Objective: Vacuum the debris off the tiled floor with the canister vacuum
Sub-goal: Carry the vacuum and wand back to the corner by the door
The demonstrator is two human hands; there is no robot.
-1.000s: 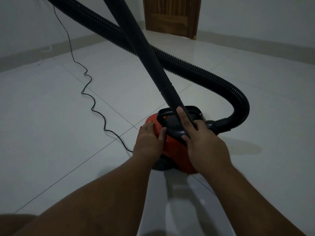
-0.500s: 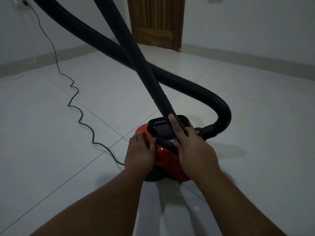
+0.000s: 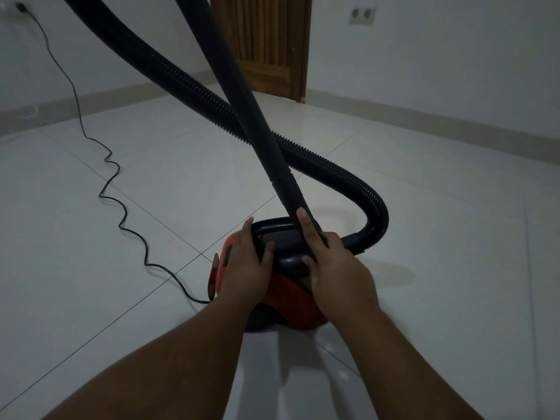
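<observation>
A small red canister vacuum with a black top and carry handle sits on the white tiled floor just ahead of me. My left hand rests on the canister's left side, fingers reaching over the handle's left end. My right hand lies on the black top, its forefinger stretched along the rigid black wand, which leans up and left. The ribbed black hose loops from the canister's right side up to the top left. No debris shows on the floor.
A thin black power cord snakes across the tiles from the canister's left side to a wall socket at top left. A wooden door stands in the far corner, with another wall socket to its right.
My left hand has slid from the canister's red side up onto the handle's left end. The view has tilted up, showing more of the wall and door. My right hand stays on top.
</observation>
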